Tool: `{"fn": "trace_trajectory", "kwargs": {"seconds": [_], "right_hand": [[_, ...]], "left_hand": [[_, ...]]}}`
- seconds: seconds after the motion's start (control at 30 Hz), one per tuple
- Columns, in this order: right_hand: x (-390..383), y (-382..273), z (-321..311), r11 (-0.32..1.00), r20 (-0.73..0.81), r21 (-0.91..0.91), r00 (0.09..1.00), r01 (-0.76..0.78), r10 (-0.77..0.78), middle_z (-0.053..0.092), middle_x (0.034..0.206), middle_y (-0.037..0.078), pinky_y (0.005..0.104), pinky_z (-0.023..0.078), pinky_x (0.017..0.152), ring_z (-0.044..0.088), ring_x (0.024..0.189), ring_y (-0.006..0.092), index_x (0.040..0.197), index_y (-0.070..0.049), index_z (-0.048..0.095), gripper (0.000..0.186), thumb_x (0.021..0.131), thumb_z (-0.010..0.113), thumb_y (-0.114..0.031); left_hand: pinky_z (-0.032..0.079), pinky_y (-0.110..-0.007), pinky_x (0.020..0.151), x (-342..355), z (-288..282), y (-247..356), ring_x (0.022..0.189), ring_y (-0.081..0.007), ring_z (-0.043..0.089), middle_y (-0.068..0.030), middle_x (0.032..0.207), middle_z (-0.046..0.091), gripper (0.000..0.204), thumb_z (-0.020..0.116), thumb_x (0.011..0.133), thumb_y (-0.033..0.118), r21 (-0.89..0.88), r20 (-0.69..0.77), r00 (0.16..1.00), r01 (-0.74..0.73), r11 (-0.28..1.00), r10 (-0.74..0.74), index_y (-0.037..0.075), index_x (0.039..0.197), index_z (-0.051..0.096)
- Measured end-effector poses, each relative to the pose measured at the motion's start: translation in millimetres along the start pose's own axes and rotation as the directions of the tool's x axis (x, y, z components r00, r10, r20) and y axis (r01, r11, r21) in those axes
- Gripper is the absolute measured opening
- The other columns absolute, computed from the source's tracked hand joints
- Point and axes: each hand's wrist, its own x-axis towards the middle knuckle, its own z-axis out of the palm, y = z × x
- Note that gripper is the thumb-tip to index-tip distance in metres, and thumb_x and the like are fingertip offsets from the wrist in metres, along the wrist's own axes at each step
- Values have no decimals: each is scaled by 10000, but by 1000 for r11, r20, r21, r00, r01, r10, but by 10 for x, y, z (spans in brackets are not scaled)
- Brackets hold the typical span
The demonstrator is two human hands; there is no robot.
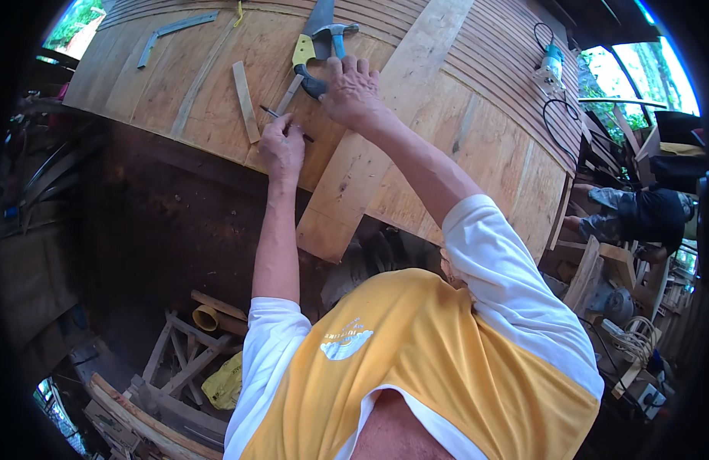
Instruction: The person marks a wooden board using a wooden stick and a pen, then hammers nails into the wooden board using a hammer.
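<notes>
My left hand (282, 146) grips a dark pen or pencil (269, 110) beside a short wooden piece (290, 92) on the plywood surface (178, 92). My right hand (353, 93) lies open, fingers slightly bent and apart, over the lower end of a hammer's blue handle (337, 47); what is under the fingers is hidden. Beside it, the hammer head (326, 30) overlaps a handsaw (303, 51) with a black and yellow handle. A pale wooden strip (245, 102) lies left of my left hand. A wide board (331, 222) runs under my right arm.
A metal square (151, 42) is at the upper left, a green power tool (552, 67) with cord at the upper right. Another person in dark top (652, 218) bends among lumber at right. Wooden frames (178, 356) and a yellow sack (224, 383) sit below the work surface.
</notes>
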Motion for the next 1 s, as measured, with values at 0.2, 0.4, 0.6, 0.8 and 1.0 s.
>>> {"fn": "trace_trajectory", "kwargs": {"seconds": [0.2,0.4,0.6,0.8,1.0], "right_hand": [[270,146,-8,938,235,152,933,-313,273,508,1396,222,470,480,1026,552,1290,429,1466,-36,409,822,832,782,-404],[351,175,-91,783,423,361,837,-507,347,706,1072,192,396,562,873,729,988,294,1366,90,419,724,801,740,-229],[-357,397,-484,239,208,925,918,-297,336,634,970,140,343,504,623,610,790,210,1297,100,465,629,803,706,-205],[-2057,1278,-689,635,-47,736,918,-236,395,614,948,96,325,507,732,585,815,170,1408,-42,476,594,849,661,-113],[-3600,1876,-1029,687,41,497,806,-530,591,631,1004,107,330,517,829,617,873,189,1411,-38,482,551,881,632,-49]], "left_hand": [[535,-507,870,266,-89,-66,946,-458,666,-283,1066,690,370,659,891,62,330,6,959,-269,905,282,-23,1252,663],[519,-548,850,375,-28,-60,940,-493,635,-307,1066,678,404,684,911,125,365,61,933,-353,862,356,-52,1268,615],[524,-528,814,-7,-86,132,934,-433,630,-233,1048,664,397,735,908,200,383,32,920,-373,845,391,-46,1205,641],[503,-490,900,-108,-91,173,1007,-366,630,-166,1024,669,246,744,894,124,383,-26,891,-410,828,453,35,1119,701],[500,-493,907,313,-180,-18,996,-355,629,-156,991,689,171,725,899,120,496,-110,893,-332,803,436,50,1055,712]]}}
